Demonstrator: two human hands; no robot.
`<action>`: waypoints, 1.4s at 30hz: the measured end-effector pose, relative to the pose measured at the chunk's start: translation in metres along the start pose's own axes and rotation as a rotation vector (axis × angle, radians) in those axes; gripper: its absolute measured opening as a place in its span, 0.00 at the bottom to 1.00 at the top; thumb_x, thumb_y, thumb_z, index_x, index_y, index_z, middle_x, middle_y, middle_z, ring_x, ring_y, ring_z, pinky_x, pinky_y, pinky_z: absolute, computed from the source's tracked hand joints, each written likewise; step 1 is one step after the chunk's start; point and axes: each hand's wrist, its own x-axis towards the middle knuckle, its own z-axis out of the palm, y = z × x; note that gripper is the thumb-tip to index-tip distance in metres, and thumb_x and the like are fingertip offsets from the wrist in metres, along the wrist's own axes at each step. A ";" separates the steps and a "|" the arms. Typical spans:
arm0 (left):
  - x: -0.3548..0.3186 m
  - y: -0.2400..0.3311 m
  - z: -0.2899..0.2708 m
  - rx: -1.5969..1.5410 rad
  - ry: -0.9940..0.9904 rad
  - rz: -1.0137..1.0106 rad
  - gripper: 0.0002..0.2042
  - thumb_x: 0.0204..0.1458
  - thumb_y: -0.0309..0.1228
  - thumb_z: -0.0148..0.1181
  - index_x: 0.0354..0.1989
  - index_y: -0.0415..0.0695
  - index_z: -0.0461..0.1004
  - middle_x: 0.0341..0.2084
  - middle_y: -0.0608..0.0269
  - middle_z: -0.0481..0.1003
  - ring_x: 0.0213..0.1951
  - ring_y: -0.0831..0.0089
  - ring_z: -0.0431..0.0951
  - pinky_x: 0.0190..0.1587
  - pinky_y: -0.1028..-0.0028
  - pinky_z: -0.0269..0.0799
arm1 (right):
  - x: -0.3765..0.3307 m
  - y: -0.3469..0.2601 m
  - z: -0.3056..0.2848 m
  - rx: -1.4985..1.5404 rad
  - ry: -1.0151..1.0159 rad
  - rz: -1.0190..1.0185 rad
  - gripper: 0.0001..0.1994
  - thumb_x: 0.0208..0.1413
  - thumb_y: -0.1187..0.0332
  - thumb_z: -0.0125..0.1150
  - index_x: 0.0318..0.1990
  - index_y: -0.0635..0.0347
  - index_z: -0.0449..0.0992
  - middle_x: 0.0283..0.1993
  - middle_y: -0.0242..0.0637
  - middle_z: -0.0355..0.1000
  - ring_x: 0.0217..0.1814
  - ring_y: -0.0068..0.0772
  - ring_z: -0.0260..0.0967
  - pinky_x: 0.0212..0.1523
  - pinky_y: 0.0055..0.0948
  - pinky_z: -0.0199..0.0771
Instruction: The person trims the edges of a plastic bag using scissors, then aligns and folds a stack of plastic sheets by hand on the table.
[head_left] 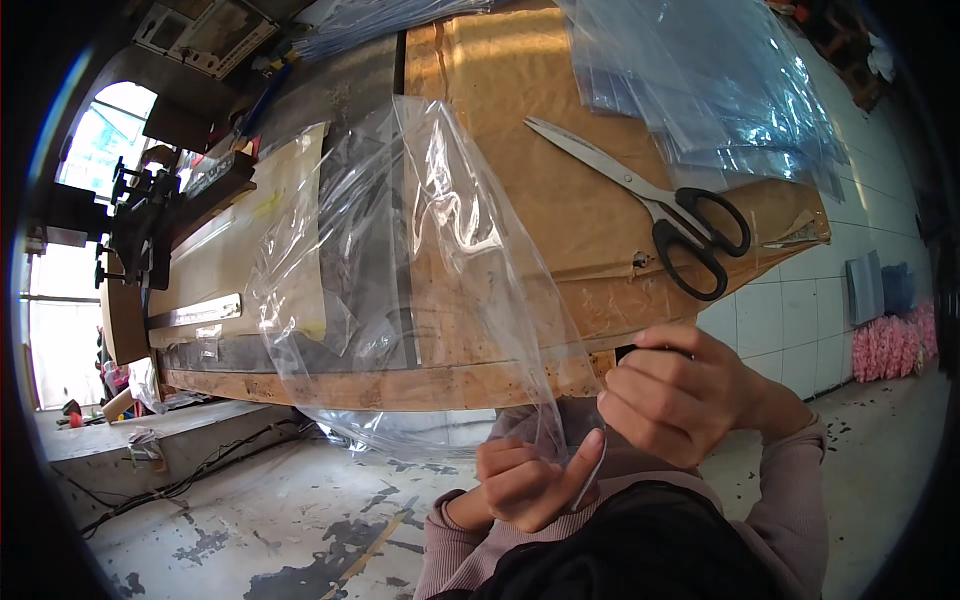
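Fingers of both hands, left hand point(527, 478) and right hand point(680, 395), pinching clear plastic bag point(420, 270) at lower centre; scissors point(660, 205) untouched on table point(520, 130), upper right.

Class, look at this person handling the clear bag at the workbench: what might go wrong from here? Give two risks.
1. The clear bag is pinched only at its lower edge by the left hand and right hand; the thin film might slip or tear.
2. The scissors lie open on the bench close by; the billowing bag might snag on them.

I pinch a clear crinkled plastic bag point(420, 270) with my left hand point(528, 480) and right hand point(675, 395) above the brown paper-covered table point(560, 200), near black-handled steel scissors point(660, 205).
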 end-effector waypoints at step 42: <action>0.051 -0.003 -0.001 0.383 -0.631 0.031 0.20 0.43 0.31 0.53 0.48 0.44 0.71 0.32 0.65 0.71 0.38 0.72 0.71 0.39 0.77 0.69 | -0.028 0.008 -0.027 0.046 -0.086 1.100 0.31 0.43 0.83 0.55 0.59 0.60 0.58 0.40 0.42 0.65 0.38 0.38 0.67 0.42 0.32 0.67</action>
